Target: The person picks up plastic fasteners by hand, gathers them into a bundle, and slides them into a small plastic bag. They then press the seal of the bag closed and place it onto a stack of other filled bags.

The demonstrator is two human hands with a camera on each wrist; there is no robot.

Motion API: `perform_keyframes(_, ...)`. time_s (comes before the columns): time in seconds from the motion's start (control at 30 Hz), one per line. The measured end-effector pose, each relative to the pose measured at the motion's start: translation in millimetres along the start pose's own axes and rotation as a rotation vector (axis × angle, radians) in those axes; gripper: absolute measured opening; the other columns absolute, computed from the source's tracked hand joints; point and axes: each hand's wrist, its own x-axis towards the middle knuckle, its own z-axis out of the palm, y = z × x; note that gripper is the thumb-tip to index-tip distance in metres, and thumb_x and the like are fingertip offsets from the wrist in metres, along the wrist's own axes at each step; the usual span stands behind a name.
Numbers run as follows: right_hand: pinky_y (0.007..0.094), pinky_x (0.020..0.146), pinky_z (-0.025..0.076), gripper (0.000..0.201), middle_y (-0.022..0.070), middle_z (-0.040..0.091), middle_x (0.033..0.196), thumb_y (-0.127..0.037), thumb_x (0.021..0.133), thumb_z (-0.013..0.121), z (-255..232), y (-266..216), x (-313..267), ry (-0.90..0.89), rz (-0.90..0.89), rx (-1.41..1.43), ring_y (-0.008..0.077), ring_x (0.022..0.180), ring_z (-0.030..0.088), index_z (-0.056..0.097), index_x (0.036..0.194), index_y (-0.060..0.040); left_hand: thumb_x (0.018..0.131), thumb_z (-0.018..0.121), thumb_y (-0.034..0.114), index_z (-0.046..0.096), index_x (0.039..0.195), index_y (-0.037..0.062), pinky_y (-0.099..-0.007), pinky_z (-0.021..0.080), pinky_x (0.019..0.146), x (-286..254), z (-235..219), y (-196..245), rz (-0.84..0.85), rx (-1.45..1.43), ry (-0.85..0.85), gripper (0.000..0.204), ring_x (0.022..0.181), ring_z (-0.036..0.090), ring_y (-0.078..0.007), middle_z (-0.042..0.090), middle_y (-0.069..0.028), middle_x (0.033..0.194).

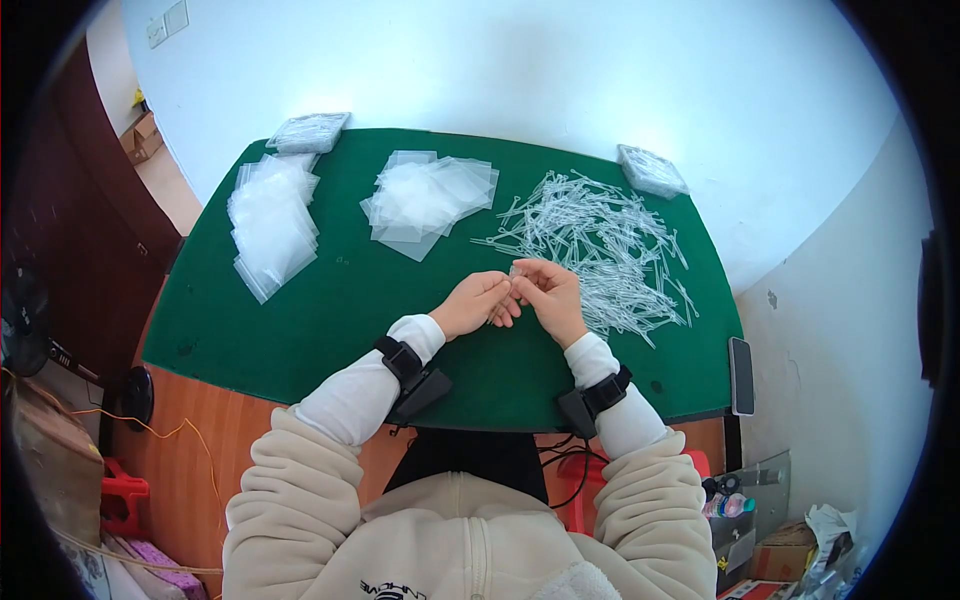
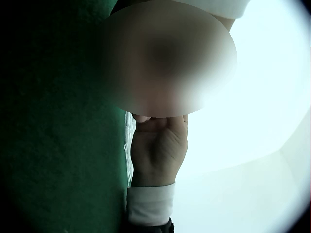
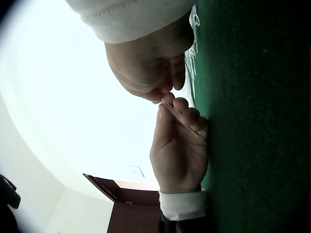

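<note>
Both hands meet above the green table, left of a heap of clear plastic sticks with looped ends [image 1: 610, 245]. In the right wrist view the left hand [image 3: 179, 150] pinches thin clear sticks [image 3: 173, 110] between thumb and curled fingers. The fingertips of the right hand [image 3: 146, 68] meet their upper end. In the head view the left hand [image 1: 472, 304] and right hand [image 1: 553, 298] touch at the fingertips; the held item is barely visible there. The left wrist view is largely blurred, with the right hand [image 2: 158, 150] below the blur.
Two piles of clear flat bags, one at the left [image 1: 272, 225] and one at the middle back [image 1: 430, 200], lie on the green table [image 1: 250, 340]. Filled clear packs stand at the back left [image 1: 310, 132] and back right [image 1: 652, 172]. A phone [image 1: 741, 376] lies at the right edge.
</note>
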Motion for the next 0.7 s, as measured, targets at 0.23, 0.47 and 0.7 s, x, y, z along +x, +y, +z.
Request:
perform_keyframes(0.23,0.0199,0.057,0.046,0.017,0.0039,0.062,0.080,0.001,0.077,0.061,-2,3,1,0.005,-0.020,-0.042,0.0068,0.068,0.056,0.060,0.095,0.0003,0.094,0.037,0.027,0.050,0.094,0.0015,-0.0249,0.047,0.059,-2,-1,3,0.030,0.146,-0.008,0.028,0.065,0.060,-0.0153,0.061,-0.0107,0.083)
perform_keyframes(0.47,0.0213,0.059,0.047,0.016,0.0055,0.062,0.080,0.002,0.076,0.061,-2,3,1,0.045,-0.045,-0.017,0.0089,0.069,0.059,0.059,0.093,0.0011,0.094,0.038,0.028,0.050,0.097,0.0018,-0.0261,0.048,0.063,-3,1,6,-0.008,0.050,0.061,0.029,0.070,0.061,-0.0176,0.061,-0.0118,0.086)
perform_keyframes(0.7,0.0225,0.067,0.049,0.021,0.0066,0.063,0.083,0.001,0.074,0.063,-3,5,1,0.065,-0.032,0.004,0.0109,0.072,0.060,0.059,0.095,0.0019,0.093,0.039,0.029,0.051,0.100,0.0016,-0.0258,0.048,0.064,-7,5,14,-0.086,-0.048,-0.022,0.031,0.070,0.061,-0.0166,0.061,-0.0119,0.087)
